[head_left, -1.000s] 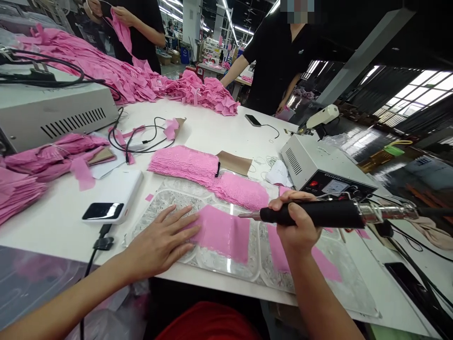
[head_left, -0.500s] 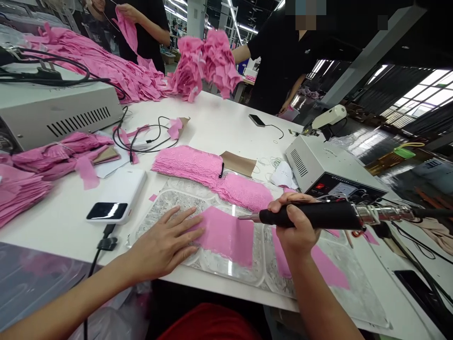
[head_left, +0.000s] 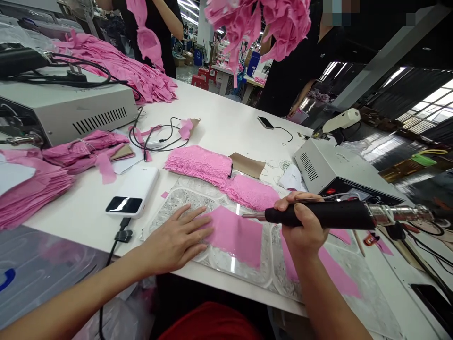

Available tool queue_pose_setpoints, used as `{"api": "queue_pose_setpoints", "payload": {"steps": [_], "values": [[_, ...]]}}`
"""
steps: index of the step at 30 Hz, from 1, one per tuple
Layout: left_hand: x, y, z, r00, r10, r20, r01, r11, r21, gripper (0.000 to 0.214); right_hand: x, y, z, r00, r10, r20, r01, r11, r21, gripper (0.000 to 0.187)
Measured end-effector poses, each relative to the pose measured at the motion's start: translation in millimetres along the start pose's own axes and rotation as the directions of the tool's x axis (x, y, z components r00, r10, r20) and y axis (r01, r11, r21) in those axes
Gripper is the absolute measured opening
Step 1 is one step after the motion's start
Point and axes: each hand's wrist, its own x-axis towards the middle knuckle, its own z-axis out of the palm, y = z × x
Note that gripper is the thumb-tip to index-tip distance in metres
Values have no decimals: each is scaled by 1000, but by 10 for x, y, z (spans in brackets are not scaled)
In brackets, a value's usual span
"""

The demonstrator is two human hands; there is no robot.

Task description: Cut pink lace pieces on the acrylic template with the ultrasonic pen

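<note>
My left hand point(head_left: 175, 238) lies flat with fingers spread, pressing the left edge of a pink lace piece point(head_left: 237, 235) onto a clear glass plate point(head_left: 219, 264). My right hand point(head_left: 300, 222) grips the black handle of a cutting tool point(head_left: 318, 216), held level, with its metal tip pointing left just above the lace. A second pink piece point(head_left: 336, 274) lies on the plate under my right forearm. A stack of pink lace point(head_left: 198, 163) sits just beyond the plate.
A white power bank point(head_left: 136, 191) with a cable lies left of the plate. Grey control boxes stand at the left point(head_left: 71, 111) and right point(head_left: 336, 172). Pink fabric piles point(head_left: 31, 189) cover the left side. Across the table a person lifts a pink bundle point(head_left: 262, 21); another person holds a pink piece.
The person across the table has lifted the pink bundle off the table and raised it high. My hands and the tool have stayed in place; my view has shifted slightly.
</note>
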Motion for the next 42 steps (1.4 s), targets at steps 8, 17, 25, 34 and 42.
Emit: {"api": "queue_pose_setpoints", "payload": {"steps": [8,17,25,34,42], "values": [[-1,6,-3,1000,-13,-26,12,999,-42,34,12,93,179,999,20,44,-20,1000,2,8],[-2,17,2,999,-12,-43,10,998,-59,33,10,99,175,998,45,38,-44,999,-5,7],[6,29,-20,1000,-21,-19,20,998,-61,33,12,120,274,999,22,37,-22,1000,17,8],[3,26,-24,1000,-17,-2,17,998,-69,33,8,233,495,997,31,70,-31,999,7,4],[5,30,-43,1000,0,17,1,998,-66,33,2,246,504,995,29,91,-29,1000,3,4]]}}
